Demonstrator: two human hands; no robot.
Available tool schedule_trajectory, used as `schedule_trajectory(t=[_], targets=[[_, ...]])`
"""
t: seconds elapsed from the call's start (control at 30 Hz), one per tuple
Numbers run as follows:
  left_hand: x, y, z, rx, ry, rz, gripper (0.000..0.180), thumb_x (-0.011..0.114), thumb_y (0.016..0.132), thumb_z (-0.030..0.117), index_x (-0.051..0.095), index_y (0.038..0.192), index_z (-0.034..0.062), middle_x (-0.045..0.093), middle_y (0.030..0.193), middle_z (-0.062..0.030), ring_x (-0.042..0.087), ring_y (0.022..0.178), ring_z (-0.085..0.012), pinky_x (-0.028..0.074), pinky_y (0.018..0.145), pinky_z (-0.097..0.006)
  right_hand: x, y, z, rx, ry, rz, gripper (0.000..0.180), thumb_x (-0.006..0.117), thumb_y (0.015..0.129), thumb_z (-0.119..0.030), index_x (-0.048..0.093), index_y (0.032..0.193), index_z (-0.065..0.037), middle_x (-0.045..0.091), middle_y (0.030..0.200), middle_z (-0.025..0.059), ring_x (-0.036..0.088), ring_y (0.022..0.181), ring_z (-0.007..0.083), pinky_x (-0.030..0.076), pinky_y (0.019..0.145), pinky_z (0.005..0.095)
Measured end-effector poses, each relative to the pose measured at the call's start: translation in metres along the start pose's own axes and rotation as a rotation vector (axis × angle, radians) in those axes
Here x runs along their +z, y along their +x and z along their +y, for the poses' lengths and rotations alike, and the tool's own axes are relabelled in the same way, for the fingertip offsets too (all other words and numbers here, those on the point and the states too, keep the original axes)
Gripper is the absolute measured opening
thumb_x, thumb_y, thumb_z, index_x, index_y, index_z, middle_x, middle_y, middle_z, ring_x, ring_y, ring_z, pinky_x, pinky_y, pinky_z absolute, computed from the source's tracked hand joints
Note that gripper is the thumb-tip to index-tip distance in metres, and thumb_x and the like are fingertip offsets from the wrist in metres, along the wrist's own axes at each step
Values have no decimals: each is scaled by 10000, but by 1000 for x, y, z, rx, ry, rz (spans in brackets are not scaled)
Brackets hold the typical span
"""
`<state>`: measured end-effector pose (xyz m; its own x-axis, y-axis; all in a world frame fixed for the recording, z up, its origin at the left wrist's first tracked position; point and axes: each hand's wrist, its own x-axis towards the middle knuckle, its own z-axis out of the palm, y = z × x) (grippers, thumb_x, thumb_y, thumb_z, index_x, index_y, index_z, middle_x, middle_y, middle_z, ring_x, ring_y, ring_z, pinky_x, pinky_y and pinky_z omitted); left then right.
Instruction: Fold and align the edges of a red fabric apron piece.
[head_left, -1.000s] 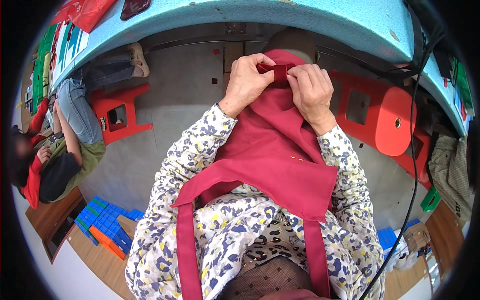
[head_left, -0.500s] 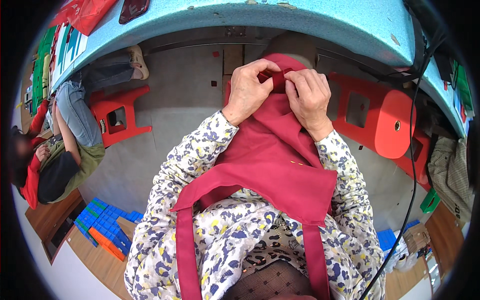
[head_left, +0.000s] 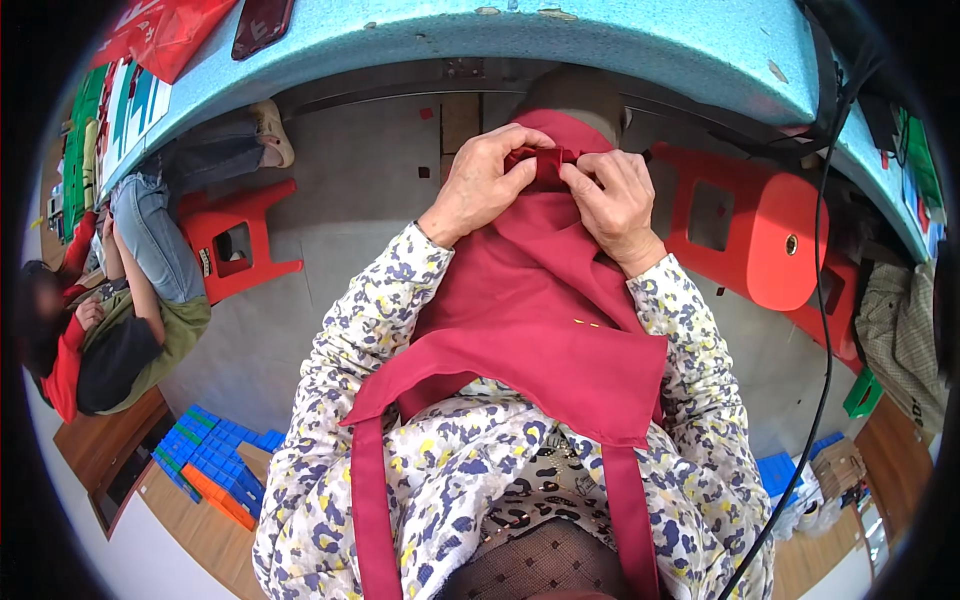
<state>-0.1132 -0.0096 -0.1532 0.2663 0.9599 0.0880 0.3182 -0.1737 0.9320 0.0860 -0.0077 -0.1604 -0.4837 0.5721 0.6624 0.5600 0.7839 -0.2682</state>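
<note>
Head cam: blue desk (head_left: 590,50) cut off by top edge; dk-red apron (head_left: 500,280) below, far end partly behind hands. L hand (head_left: 480,185) & R hand (head_left: 612,205) nearly closed, each pinching dk-red strip (head_left: 546,166) btwn them, over apron's far end. Strip ends hidden; can't tell if attached.

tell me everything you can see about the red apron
The apron is deep red and looks like smooth cloth, with two flat straps over the patterned shirt. Its bib sags forward; beyond, it lies creased, stretching away from the body. Small yellow marks show toward the wearer's right. The left hand and right hand pinch a shiny red strip over its far part; whether they touch the apron is unclear.
</note>
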Motion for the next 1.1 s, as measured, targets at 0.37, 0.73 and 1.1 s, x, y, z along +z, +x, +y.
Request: schedule_trajectory(t=[0.37, 0.73, 1.1], targets=[[43, 34, 36, -103, -58, -6, 231, 606, 806, 38, 649, 1025, -21, 659, 949, -79, 631, 870, -151, 490, 794, -262, -62, -15, 31, 197, 259, 20, 129, 648, 749, 4, 657, 867, -47, 581, 781, 37, 562, 674, 196, 423, 623, 311], [76, 48, 36, -210, -166, 22, 209, 597, 834, 27, 652, 1031, -15, 657, 918, -25, 607, 830, -81, 492, 749, -228, -67, -26, 55, 865, 597, 69, 157, 632, 897, -128, 629, 843, 20, 561, 718, -11, 445, 639, 26, 367, 563, 201], [34, 15, 18, -385, -345, 92, 197, 634, 871, 70, 574, 1038, -15, 606, 941, -12, 554, 860, -59, 445, 815, -202, -34, -18, 19, 959, 583, -48, 229, 694, 848, -195, 607, 786, 9, 520, 666, 10, 432, 564, 78, 379, 523, 255]])
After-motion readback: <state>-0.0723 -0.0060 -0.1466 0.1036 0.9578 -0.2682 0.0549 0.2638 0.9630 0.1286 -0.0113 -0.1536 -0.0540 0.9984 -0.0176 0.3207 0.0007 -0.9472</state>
